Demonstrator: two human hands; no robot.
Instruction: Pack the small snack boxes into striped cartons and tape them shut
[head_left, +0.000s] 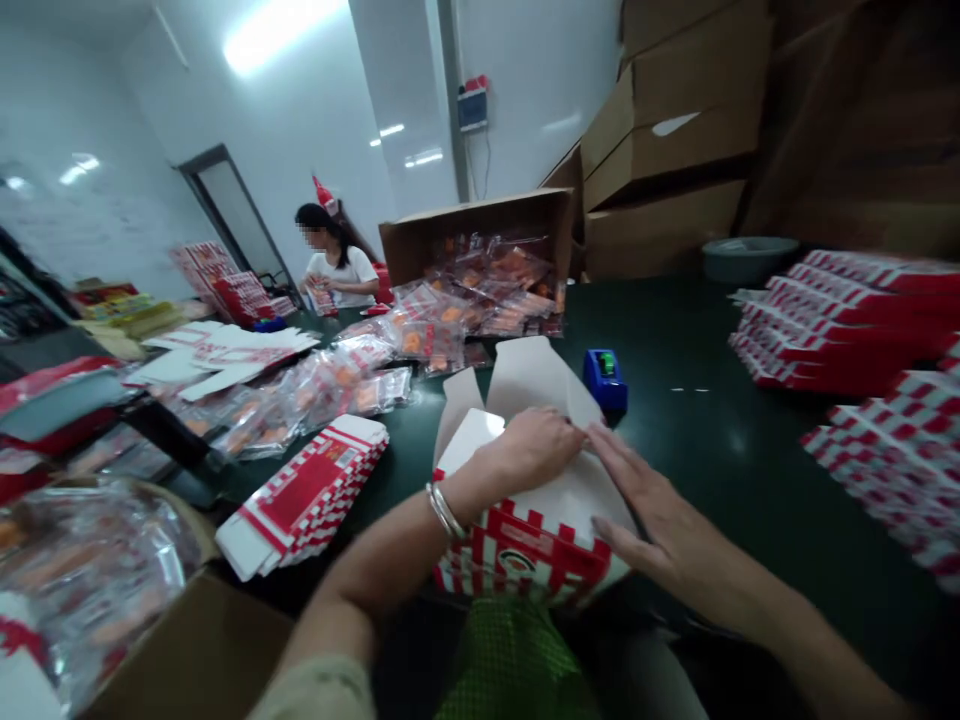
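Observation:
A red-and-white checked carton [525, 550] stands at the table's near edge with its white top flaps raised. My left hand [536, 447], with bracelets on the wrist, is curled over a white flap and presses it down. My right hand [649, 510] lies flat with fingers stretched out along the carton's right flap and side. A blue tape dispenser [604, 376] sits just beyond the carton.
A stack of flat red-and-white cartons [307, 497] lies to the left. Clear snack packets [360, 380] spill from a tipped cardboard box [480, 235]. Folded cartons [847, 320] pile up at right. Another person [337, 262] sits at the far end. Brown boxes [675, 130] stand behind.

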